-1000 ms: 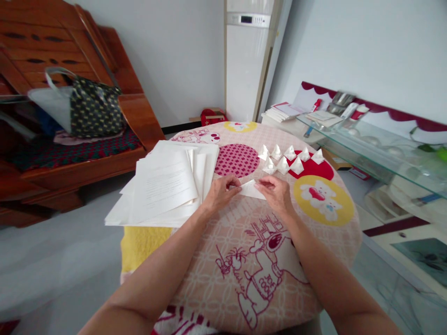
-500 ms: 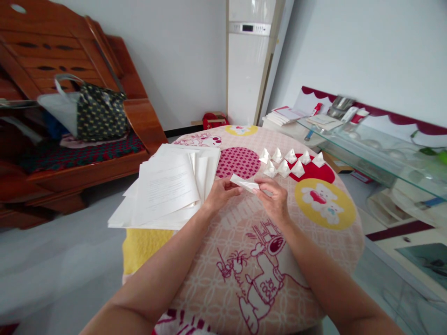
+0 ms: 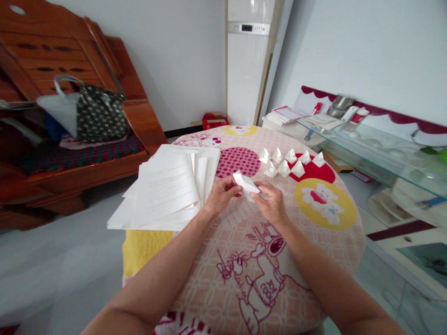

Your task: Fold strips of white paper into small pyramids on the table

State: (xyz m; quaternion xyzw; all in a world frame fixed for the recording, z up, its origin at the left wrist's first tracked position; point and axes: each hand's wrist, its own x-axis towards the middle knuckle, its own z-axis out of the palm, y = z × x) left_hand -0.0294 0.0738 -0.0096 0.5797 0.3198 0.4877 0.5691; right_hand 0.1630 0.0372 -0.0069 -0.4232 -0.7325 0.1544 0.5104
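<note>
A small folded piece of white paper [image 3: 247, 185] is pinched between my two hands above the table. My left hand [image 3: 223, 193] grips its left edge with thumb and fingers. On the opposite side, my right hand [image 3: 270, 201] has thumb and fingers closed on the lower right edge. Beyond my right hand, several folded white paper shapes [image 3: 284, 169] with pointed tops stand in two rows. To the left of my left hand lies a stack of white paper sheets [image 3: 167, 184], the top one printed with text.
A patterned pink cloth [image 3: 223, 251] covers the rounded table. At the left is a wooden bench [image 3: 139, 116] bearing a dark patterned bag [image 3: 99, 111]. A glass-topped cabinet [image 3: 384, 149] with papers and containers runs along the right. A tall white appliance [image 3: 246, 70] stands behind.
The folded paper has turned from a narrow strip seen nearly edge-on to a wider, tilted face with a raised corner. My right fingers have shifted slightly along its edge.
</note>
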